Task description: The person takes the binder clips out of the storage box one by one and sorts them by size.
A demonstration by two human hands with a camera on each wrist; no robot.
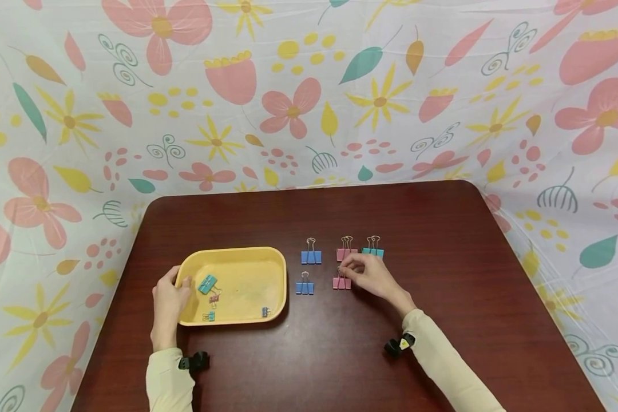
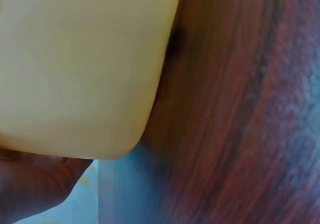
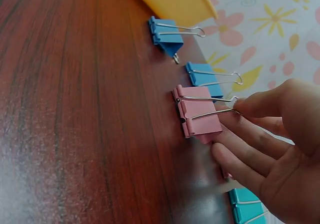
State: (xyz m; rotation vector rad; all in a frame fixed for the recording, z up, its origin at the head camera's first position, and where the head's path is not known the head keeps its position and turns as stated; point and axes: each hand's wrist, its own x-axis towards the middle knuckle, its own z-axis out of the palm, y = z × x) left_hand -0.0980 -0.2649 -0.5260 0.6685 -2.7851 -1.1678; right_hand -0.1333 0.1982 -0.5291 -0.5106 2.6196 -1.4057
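My right hand pinches the wire handle of a pink binder clip between thumb and fingertips. Behind that clip stands another pink binder clip, partly hidden by the hand, with a teal binder clip to its right. Two blue binder clips, the back one and the front one, are to the left. My left hand grips the left end of a yellow tray, thumb over the rim. Inside lie a larger teal clip, a small pink clip, a small teal clip and a small blue clip.
Everything rests on a dark red-brown wooden table with rounded back corners. A flower-patterned cloth hangs behind it and along both sides. Each wrist wears a small black camera, the left one and the right one.
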